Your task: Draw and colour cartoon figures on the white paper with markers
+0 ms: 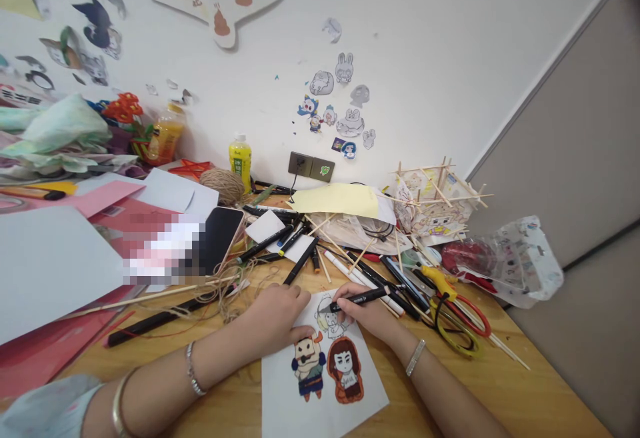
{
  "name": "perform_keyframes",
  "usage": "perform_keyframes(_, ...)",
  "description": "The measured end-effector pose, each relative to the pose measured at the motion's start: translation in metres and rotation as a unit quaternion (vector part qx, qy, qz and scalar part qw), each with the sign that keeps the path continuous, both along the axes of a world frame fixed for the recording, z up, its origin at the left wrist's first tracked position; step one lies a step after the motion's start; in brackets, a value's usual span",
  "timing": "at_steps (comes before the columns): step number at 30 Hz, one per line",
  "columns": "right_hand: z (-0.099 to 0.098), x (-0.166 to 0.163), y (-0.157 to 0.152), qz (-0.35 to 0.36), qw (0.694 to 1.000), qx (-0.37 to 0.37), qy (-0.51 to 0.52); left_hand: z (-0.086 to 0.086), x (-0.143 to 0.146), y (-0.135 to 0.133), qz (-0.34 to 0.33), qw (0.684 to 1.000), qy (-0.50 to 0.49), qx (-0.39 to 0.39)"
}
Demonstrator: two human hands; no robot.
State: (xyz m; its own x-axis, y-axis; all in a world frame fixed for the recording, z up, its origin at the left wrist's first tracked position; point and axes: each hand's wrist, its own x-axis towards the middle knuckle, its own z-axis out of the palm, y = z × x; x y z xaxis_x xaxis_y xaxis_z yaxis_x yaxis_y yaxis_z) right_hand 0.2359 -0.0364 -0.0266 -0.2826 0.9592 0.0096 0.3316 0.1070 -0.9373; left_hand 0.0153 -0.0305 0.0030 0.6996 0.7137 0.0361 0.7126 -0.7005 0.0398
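Observation:
A white sheet (320, 398) with three cartoon figures lies on the wooden table (505, 378) at the front. My left hand (277, 315) rests on the sheet's upper left edge, fingers curled loosely, holding it down. My right hand (363, 311) grips a black marker (357, 299), its tip on the uppermost, partly coloured figure (327, 321). Two finished figures, one in blue and one in red-brown (344, 370), sit below it.
Several markers (295, 245) and thin wooden sticks lie scattered behind the sheet. A phone (217, 238), twine ball (223, 185), yellow bottle (241, 158), pink and white papers (55, 258), a stick-frame model (435, 201), red scissors (465, 311) and a plastic bag (520, 258) crowd the table. The table edge runs along the right.

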Motion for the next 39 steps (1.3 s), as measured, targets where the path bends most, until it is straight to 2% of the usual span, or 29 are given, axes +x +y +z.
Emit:
perform_keyframes(9,-0.0044,0.001,0.0018,-0.007,1.0,0.005,0.007,-0.003,-0.0001,0.001,0.0,1.0,-0.001,0.004)
perform_keyframes(19,-0.0005,-0.0013,0.0003,-0.016,1.0,0.006,0.004,-0.0018,0.0001,0.0005,0.004,1.0,-0.001,0.004)
perform_keyframes(34,-0.0046,0.0015,0.0004,0.005,1.0,-0.001,0.018,-0.0011,0.0001,-0.0001,0.004,1.0,0.005,0.004)
perform_keyframes(39,-0.0006,0.0038,-0.0007,-0.019,0.997,0.053,0.045,-0.0058,-0.0003,0.0014,0.014,1.0,-0.001,0.0)
